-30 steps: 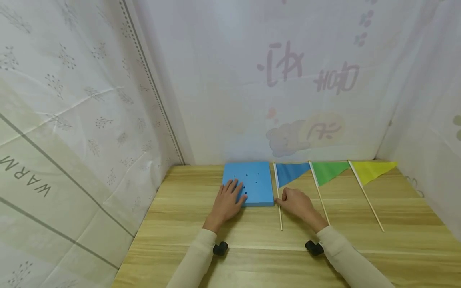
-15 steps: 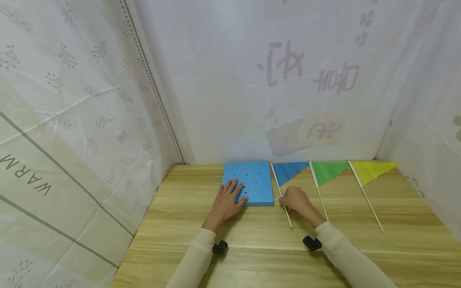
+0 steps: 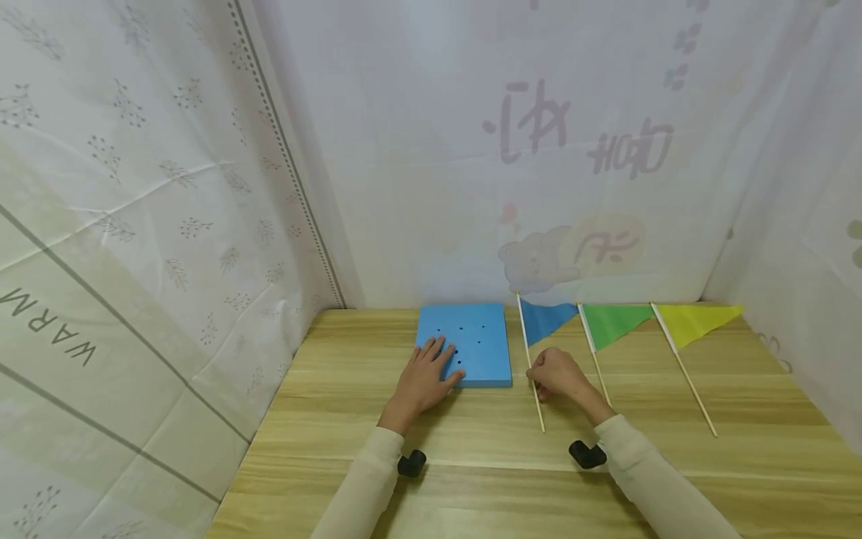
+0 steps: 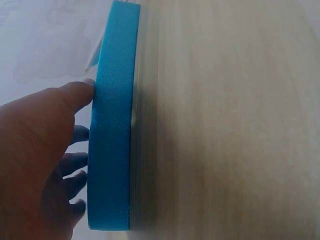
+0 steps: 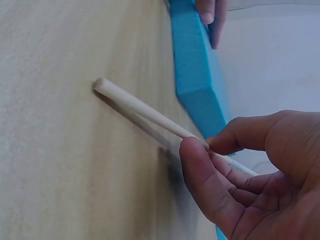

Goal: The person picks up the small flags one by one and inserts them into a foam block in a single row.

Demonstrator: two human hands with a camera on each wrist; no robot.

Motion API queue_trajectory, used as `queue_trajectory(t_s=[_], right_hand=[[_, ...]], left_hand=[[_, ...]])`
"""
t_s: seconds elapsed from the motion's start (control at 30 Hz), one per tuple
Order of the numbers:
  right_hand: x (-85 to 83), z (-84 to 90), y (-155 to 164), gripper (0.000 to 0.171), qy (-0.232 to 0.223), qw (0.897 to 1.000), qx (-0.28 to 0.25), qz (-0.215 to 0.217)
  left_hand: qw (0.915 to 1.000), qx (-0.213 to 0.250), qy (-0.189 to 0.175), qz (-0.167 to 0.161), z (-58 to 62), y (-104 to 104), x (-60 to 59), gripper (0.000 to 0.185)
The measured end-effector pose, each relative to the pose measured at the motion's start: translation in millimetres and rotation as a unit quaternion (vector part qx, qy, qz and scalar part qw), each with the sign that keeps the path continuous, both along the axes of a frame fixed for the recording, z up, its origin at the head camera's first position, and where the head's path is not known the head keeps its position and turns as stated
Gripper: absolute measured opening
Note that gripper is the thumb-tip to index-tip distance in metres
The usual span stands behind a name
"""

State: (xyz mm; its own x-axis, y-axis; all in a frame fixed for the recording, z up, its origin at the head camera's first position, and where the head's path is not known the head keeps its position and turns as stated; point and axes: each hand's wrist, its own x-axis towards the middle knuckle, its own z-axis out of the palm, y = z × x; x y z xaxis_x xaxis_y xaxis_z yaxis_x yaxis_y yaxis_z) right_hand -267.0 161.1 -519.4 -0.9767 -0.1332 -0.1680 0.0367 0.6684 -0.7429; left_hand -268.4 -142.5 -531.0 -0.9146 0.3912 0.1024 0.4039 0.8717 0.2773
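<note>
Right hand [image 3: 557, 374] pinches blue flag [image 3: 544, 319] stick, mid-length hidden by fingers [image 5: 200, 170]. Left hand [image 3: 426, 376] flat on foam block [image 3: 474, 338], covering some holes.

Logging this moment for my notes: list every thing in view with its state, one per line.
Blue foam block: flat on table, holes empty.
Left hand: open, resting on the block.
Right hand: pinching the blue flag's stick.
Blue flag: raised at its flag end.
Green flag: lying flat, untouched.
Yellow flag: lying flat, untouched.
</note>
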Motion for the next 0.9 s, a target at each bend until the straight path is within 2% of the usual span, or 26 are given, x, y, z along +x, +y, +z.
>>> queue_trajectory(t_s=[0.3,0.57,0.9], right_hand=[[-4.9,12.1,5,0.014,0.037,0.999,0.002,0.012],[-10.0,28.6,4,0.012,0.046,0.998,-0.044,0.013],[-15.0,49.2,-5,0.011,0.063,0.996,-0.067,0.009]], left_hand=[[1.0000,-0.003,-0.007,-0.001,4.6,2,1.8,0.065],[0.9999,0.000,-0.013,0.002,5.2,1,1.0,0.067],[0.9999,-0.002,-0.013,0.006,-7.2,-1,-2.7,0.070]])
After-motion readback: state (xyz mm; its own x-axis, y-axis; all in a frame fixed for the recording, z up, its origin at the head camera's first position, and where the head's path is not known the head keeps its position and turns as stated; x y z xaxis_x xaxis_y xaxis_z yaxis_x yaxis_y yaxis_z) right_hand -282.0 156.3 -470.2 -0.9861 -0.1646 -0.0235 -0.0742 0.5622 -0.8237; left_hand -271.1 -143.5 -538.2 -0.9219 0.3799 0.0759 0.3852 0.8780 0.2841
